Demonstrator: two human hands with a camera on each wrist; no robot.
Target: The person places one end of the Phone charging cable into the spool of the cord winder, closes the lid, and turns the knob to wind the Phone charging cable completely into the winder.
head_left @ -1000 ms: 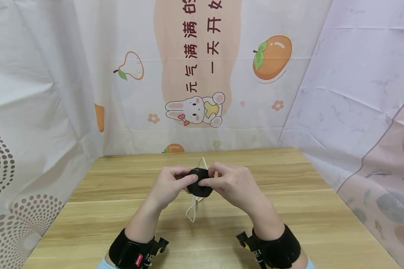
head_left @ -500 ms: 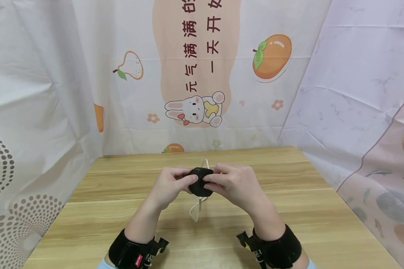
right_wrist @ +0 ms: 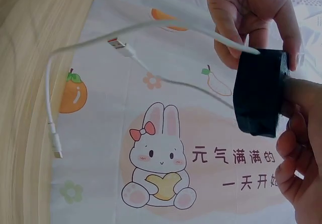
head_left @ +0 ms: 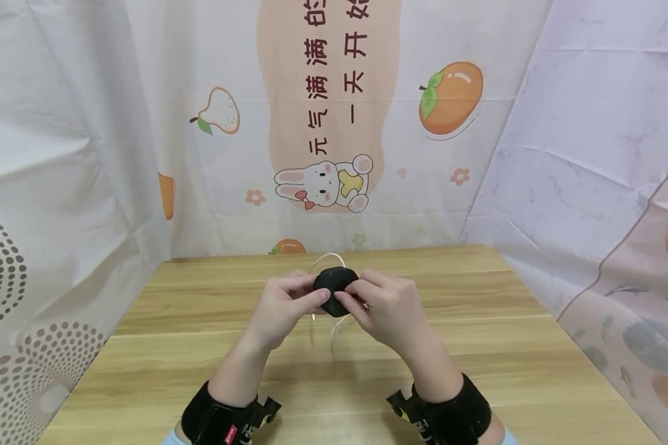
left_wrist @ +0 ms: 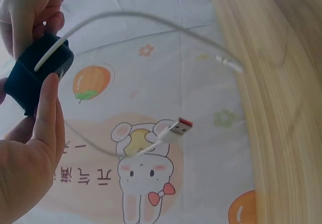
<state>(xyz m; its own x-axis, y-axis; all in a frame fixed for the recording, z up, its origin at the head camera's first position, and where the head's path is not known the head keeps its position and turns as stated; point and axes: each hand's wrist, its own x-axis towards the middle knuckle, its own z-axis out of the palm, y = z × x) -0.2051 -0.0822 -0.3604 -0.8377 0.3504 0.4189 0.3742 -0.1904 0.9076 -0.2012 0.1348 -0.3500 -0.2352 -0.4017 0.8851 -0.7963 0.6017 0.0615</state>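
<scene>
Both hands hold a black rounded cable winder (head_left: pixel 334 289) above the wooden table. My left hand (head_left: pixel 284 307) pinches its left side, thumb on the near face. On the right side, the thumb and fingertips of my right hand (head_left: pixel 386 306) grip its edge. A white USB cable (right_wrist: pixel 171 23) comes out of the winder, and both its ends hang free. In the right wrist view one end is a USB-A plug (right_wrist: pixel 118 44) with a red-orange tongue; the other is a slim, small plug (right_wrist: pixel 56 148). Any cable inside the winder is hidden.
The wooden table (head_left: pixel 334 383) spreads below the hands. A white curtain (head_left: pixel 222 173) printed with a rabbit and fruit hangs behind its far edge, with more cloth on both sides. Black straps (head_left: pixel 451 411) with small cameras sit on both forearms.
The winder has risen slightly and tilted between the hands. My right thumb and fingers have shifted on its edge. The cable's far loop has widened to the left, and its hanging ends have swung apart.
</scene>
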